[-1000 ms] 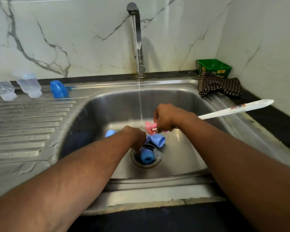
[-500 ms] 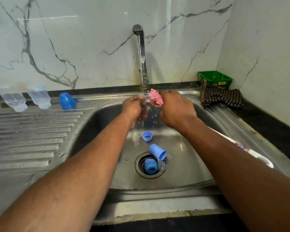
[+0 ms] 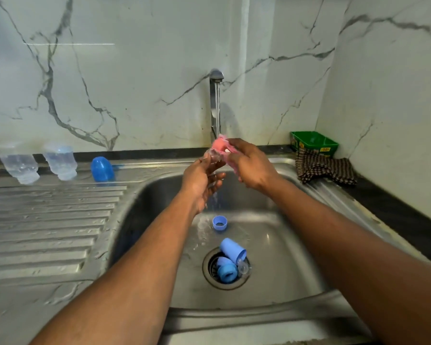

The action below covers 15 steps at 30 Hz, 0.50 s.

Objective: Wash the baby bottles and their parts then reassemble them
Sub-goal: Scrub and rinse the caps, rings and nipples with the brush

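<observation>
Now, key relation: clear teat (image 3: 212,155) is sitting left of and touching the pink sponge (image 3: 221,146), both under the tap (image 3: 216,78) stream.
Left hand (image 3: 202,180): fingers are pinching the teat.
Right hand (image 3: 249,165): fingers are gripping the sponge.
Teat: looking small, see-through, wet; axis unclear.
Other parts: blue caps (image 3: 232,250) are lying in the sink (image 3: 296,282).
</observation>
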Each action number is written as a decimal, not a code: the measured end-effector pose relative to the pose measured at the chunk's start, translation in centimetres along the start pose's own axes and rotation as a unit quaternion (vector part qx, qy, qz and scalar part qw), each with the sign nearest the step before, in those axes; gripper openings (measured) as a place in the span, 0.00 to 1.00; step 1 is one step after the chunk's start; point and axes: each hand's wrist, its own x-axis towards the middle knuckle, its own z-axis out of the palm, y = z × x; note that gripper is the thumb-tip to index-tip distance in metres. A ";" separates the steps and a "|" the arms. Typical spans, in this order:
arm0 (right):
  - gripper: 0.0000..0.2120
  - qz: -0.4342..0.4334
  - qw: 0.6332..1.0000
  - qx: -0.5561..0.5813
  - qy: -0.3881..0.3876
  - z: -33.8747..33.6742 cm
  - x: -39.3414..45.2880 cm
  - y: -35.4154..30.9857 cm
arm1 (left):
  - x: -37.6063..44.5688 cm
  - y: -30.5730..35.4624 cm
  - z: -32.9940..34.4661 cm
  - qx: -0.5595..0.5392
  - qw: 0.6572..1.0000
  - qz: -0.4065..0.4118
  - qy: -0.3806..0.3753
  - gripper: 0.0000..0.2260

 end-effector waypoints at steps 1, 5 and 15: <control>0.18 0.021 0.999 0.049 -0.007 0.3 0.2 0.2 | 0.2 0.0 -0.1 0.014 1.000 0.009 -0.001 0.10; 0.18 0.041 0.984 0.153 0.086 2.3 0.4 2.7 | 0.7 -0.7 0.3 0.063 0.998 0.023 -0.019 0.08; 0.04 -0.004 0.986 0.118 0.120 3.9 2.1 5.5 | 2.0 -1.8 0.5 0.096 0.995 0.014 0.001 0.08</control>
